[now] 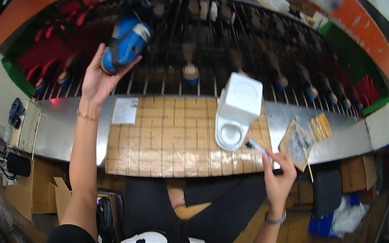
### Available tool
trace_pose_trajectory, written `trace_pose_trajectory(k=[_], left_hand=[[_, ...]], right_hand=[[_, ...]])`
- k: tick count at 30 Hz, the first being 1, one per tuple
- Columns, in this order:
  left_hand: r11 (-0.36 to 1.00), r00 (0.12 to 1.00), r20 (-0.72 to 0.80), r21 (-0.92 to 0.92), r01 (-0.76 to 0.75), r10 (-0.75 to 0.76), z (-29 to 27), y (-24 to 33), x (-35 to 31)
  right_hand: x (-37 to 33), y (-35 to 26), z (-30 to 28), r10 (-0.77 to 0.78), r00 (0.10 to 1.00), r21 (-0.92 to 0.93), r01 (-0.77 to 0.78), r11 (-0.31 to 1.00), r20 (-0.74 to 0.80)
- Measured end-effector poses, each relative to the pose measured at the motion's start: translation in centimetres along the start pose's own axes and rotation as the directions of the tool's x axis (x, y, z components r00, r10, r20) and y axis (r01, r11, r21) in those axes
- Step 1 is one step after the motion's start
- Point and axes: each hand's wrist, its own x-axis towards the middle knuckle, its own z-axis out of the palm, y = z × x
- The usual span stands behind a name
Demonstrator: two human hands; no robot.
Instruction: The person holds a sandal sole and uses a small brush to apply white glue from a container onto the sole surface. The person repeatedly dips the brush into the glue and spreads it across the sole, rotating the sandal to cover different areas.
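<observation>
At the upper left, my left hand (100, 77) grips a blue and black shoe (127, 46) from its near end, holding it up over the dark rods. My right hand (281, 174) pinches a small brush (256, 147) with a pale handle and dark bristles. The bristle end points left, close to the round cup (229, 135) at the foot of a white dispenser (241, 98); I cannot tell whether they touch. The dispenser stands on a brown cardboard sheet (165, 142) in front of me.
Beyond the metal table edge (55, 137), a rack of rods (160, 82) carries several shoe parts, one of them a tan and blue piece (190, 73). To the right lie a smeared board (296, 142) with a thin stick (310, 164) and a yellow block (320, 127).
</observation>
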Motion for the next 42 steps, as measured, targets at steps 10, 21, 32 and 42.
trace_pose_trajectory(k=[10,21,32,42], left_hand=[[0.751,0.993,0.054,0.651,-0.116,0.107,6.3,-7.0,-14.6],[0.308,0.858,0.119,0.901,-0.305,0.500,8.1,-10.0,-16.3],[0.033,0.851,0.173,0.975,-0.218,0.496,1.0,-17.4,-17.9],[-0.357,0.650,0.606,0.795,-0.490,0.458,2.1,-17.8,-16.0]], right_hand=[[2.2,0.4,4.2,-0.233,0.953,-0.308,0.285,0.908,0.194],[2.2,-0.9,3.6,-0.076,0.968,-0.267,0.141,0.953,0.241],[4.4,0.5,2.7,0.183,0.895,0.171,-0.271,0.947,0.406],[2.4,-11.6,2.3,-0.349,0.930,0.257,0.313,0.914,0.112]])
